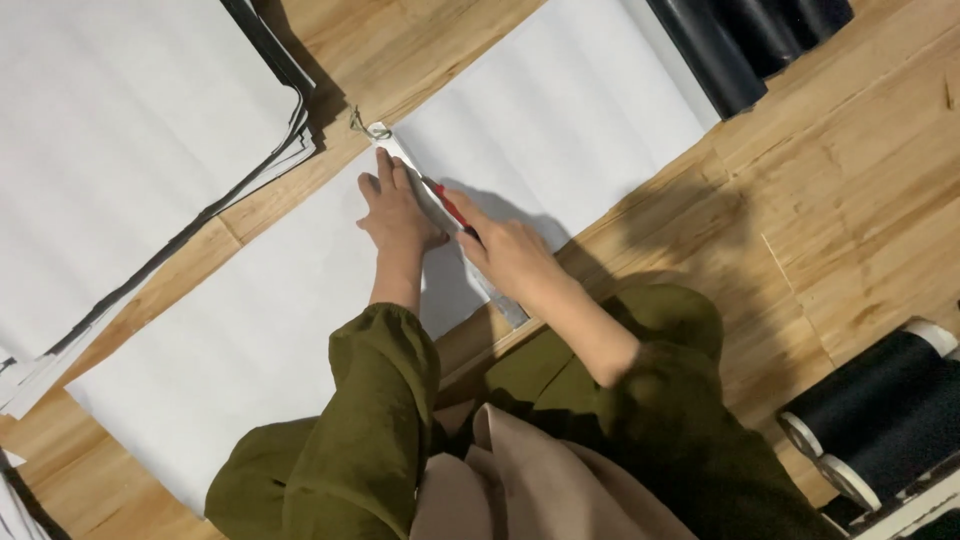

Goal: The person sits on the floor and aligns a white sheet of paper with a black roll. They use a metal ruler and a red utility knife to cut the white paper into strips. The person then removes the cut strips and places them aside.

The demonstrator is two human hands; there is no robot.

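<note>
The right hand [512, 255] is clenched around a red-handled cutter [452, 210], its tip set against the edge of a long metal ruler [445, 215] that lies slantwise across a wide white sheet [250, 330]. The left hand [397, 210] lies flat on the ruler with fingers stretched toward its far end, pressing it down and grasping nothing. The ruler runs from the sheet's far edge, where a small metal ring [375, 130] sits at its end, back toward the near edge by the person's olive-green sleeves [380, 400]. The sheet is spread over a wooden table [850, 200]. The step in hand looks like a straight cut along the ruler, with the blade partway down its length. Drawing the blade on would call for steady downward pressure from the left hand so the ruler does not slip, and fingers kept clear of the cutting edge. A stack of white sheets [130, 150] lies at the upper left, well apart, and black rolls [880, 410] rest at the lower right.
</note>
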